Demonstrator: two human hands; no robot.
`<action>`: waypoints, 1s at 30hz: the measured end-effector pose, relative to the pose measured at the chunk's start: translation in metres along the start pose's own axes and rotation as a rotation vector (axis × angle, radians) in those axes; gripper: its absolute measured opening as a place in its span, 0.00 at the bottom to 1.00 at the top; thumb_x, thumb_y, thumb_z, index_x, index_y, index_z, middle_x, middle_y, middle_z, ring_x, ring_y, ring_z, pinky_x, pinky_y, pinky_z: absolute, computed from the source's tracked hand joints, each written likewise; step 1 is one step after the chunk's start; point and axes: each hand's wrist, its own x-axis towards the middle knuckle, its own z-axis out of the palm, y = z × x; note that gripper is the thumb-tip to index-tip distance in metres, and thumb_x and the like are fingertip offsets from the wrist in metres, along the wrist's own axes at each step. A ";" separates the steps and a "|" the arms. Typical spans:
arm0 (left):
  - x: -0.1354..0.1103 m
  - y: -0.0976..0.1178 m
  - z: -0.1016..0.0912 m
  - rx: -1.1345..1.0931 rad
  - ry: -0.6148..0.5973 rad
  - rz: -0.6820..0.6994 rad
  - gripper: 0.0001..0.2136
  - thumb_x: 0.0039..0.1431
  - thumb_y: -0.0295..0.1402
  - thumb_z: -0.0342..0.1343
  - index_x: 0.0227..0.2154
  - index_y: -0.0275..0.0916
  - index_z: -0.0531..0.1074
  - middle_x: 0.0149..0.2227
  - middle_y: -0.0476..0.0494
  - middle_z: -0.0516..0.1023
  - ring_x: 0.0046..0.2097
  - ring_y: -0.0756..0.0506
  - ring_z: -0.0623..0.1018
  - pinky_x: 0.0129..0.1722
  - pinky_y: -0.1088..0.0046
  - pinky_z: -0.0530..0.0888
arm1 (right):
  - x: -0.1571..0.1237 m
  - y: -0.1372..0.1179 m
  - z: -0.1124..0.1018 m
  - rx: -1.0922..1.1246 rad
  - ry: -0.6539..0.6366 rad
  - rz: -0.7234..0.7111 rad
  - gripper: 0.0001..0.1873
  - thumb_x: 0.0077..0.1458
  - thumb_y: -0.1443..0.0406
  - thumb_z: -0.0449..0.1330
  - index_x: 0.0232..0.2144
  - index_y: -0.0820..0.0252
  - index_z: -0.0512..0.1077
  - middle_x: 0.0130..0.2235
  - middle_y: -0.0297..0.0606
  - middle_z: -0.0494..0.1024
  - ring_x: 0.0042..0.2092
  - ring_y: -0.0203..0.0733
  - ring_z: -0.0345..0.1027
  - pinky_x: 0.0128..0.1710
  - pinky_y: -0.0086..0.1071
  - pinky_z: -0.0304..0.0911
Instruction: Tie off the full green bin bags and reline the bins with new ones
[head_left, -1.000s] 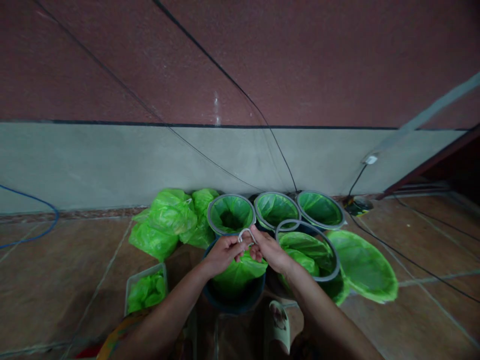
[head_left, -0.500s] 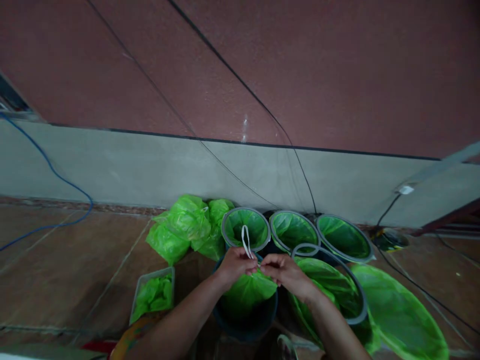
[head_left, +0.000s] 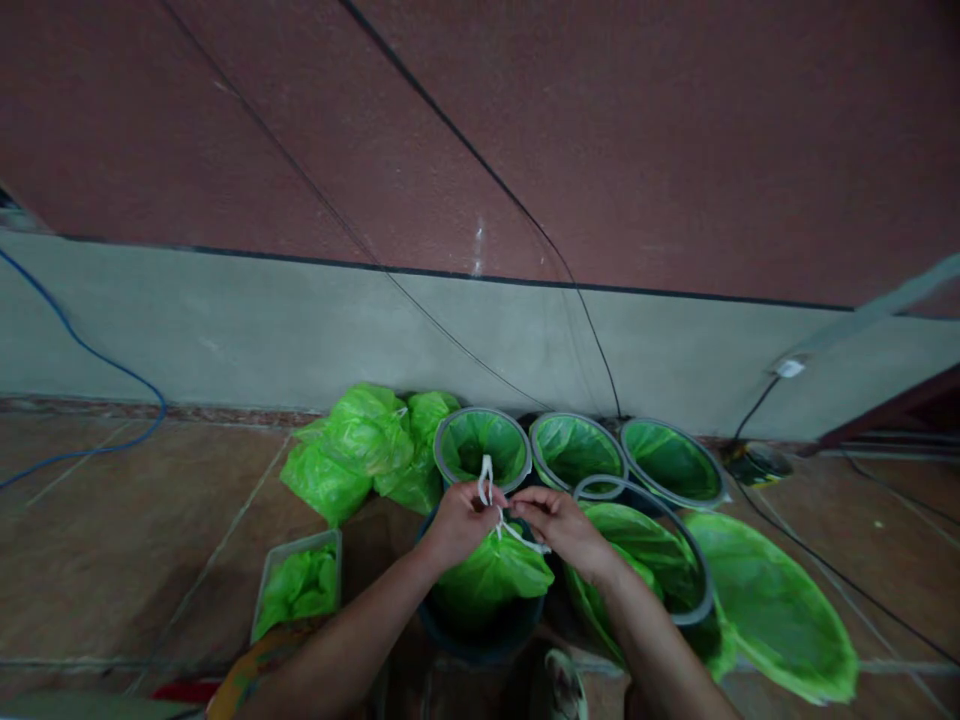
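A green plastic bag (head_left: 491, 575), gathered at its neck, sits inside a dark bin (head_left: 480, 645) in front of me. White drawstring (head_left: 486, 478) rises in a loop from the neck, and another length of it trails down to the right. My left hand (head_left: 461, 520) pinches the string at the base of the loop. Close beside it, my right hand (head_left: 559, 522) has thumb and fingers pressed together at the string. The fine detail between the fingertips is too small to make out.
Three bins lined with green bags (head_left: 577, 455) stand along the wall. Filled green bags (head_left: 356, 440) lie to their left. A loose grey ring (head_left: 701, 590) rests over a green liner at right, near a flattened green bag (head_left: 780, 600). A tub (head_left: 300, 580) holds folded green plastic.
The string now shows a smaller upright loop and a strand lying to the right across the bag. Both hands stay at the neck. The view has shifted slightly.
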 end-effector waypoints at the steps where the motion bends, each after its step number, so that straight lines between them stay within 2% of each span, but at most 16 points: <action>1: 0.000 0.000 0.002 -0.029 0.019 -0.017 0.05 0.46 0.29 0.55 0.27 0.36 0.73 0.20 0.53 0.73 0.23 0.52 0.70 0.26 0.77 0.65 | 0.000 0.000 0.000 0.009 0.002 0.002 0.20 0.47 0.50 0.64 0.31 0.61 0.75 0.23 0.29 0.69 0.20 0.27 0.47 0.20 0.27 0.43; 4: -0.002 0.001 0.007 -0.106 0.065 -0.037 0.06 0.48 0.32 0.56 0.30 0.37 0.72 0.20 0.52 0.74 0.23 0.51 0.73 0.26 0.76 0.68 | -0.001 -0.001 0.002 0.034 -0.051 0.000 0.20 0.47 0.49 0.64 0.31 0.61 0.75 0.26 0.31 0.72 0.19 0.26 0.47 0.19 0.27 0.41; 7: -0.003 0.002 0.009 -0.140 0.081 -0.016 0.09 0.48 0.34 0.59 0.32 0.37 0.72 0.23 0.51 0.76 0.24 0.50 0.74 0.27 0.75 0.70 | -0.003 -0.002 0.005 0.066 -0.114 -0.010 0.20 0.49 0.50 0.63 0.28 0.62 0.75 0.20 0.26 0.64 0.20 0.26 0.44 0.20 0.26 0.40; 9: -0.003 0.002 0.010 -0.130 0.079 -0.024 0.10 0.47 0.35 0.60 0.32 0.37 0.73 0.23 0.50 0.77 0.24 0.49 0.75 0.27 0.75 0.71 | -0.004 -0.003 0.006 0.074 -0.111 -0.031 0.18 0.50 0.51 0.63 0.26 0.62 0.75 0.18 0.25 0.60 0.21 0.27 0.43 0.21 0.26 0.40; 12: -0.003 0.001 0.008 -0.096 0.068 -0.064 0.09 0.47 0.35 0.60 0.31 0.37 0.73 0.22 0.51 0.76 0.24 0.49 0.76 0.26 0.74 0.71 | -0.003 -0.002 0.007 0.060 -0.066 -0.027 0.15 0.48 0.55 0.64 0.25 0.63 0.76 0.19 0.28 0.66 0.22 0.28 0.46 0.22 0.26 0.44; 16: -0.004 0.002 0.004 -0.015 0.032 -0.077 0.08 0.46 0.36 0.61 0.28 0.38 0.74 0.23 0.50 0.77 0.26 0.48 0.76 0.29 0.74 0.71 | 0.000 0.003 0.007 0.005 0.000 -0.031 0.11 0.47 0.60 0.61 0.24 0.63 0.77 0.24 0.33 0.74 0.24 0.30 0.56 0.26 0.27 0.52; 19: -0.002 0.000 0.001 0.068 -0.025 -0.092 0.08 0.48 0.37 0.61 0.26 0.38 0.75 0.23 0.50 0.77 0.27 0.48 0.76 0.30 0.74 0.71 | 0.004 0.009 0.005 -0.131 0.054 -0.058 0.11 0.47 0.64 0.56 0.23 0.63 0.77 0.21 0.31 0.71 0.24 0.31 0.56 0.26 0.26 0.52; 22: 0.002 -0.009 -0.002 0.157 -0.044 -0.118 0.07 0.49 0.36 0.59 0.25 0.38 0.75 0.22 0.50 0.77 0.27 0.48 0.76 0.30 0.74 0.70 | 0.006 0.013 0.003 -0.402 0.117 -0.057 0.11 0.48 0.66 0.55 0.21 0.63 0.77 0.19 0.29 0.67 0.23 0.31 0.53 0.25 0.27 0.48; 26: 0.009 -0.028 -0.005 0.259 0.036 -0.165 0.05 0.50 0.33 0.57 0.23 0.39 0.73 0.20 0.51 0.75 0.26 0.48 0.75 0.28 0.75 0.69 | 0.005 0.013 -0.001 -0.731 0.240 0.020 0.11 0.50 0.66 0.57 0.25 0.61 0.79 0.23 0.34 0.73 0.26 0.34 0.60 0.28 0.29 0.50; 30: 0.012 -0.039 -0.007 0.286 0.068 -0.277 0.05 0.53 0.32 0.55 0.25 0.40 0.71 0.21 0.51 0.74 0.26 0.48 0.76 0.27 0.75 0.69 | 0.005 0.012 -0.003 -0.812 0.234 0.057 0.12 0.52 0.66 0.56 0.28 0.60 0.80 0.27 0.38 0.77 0.28 0.36 0.64 0.30 0.30 0.52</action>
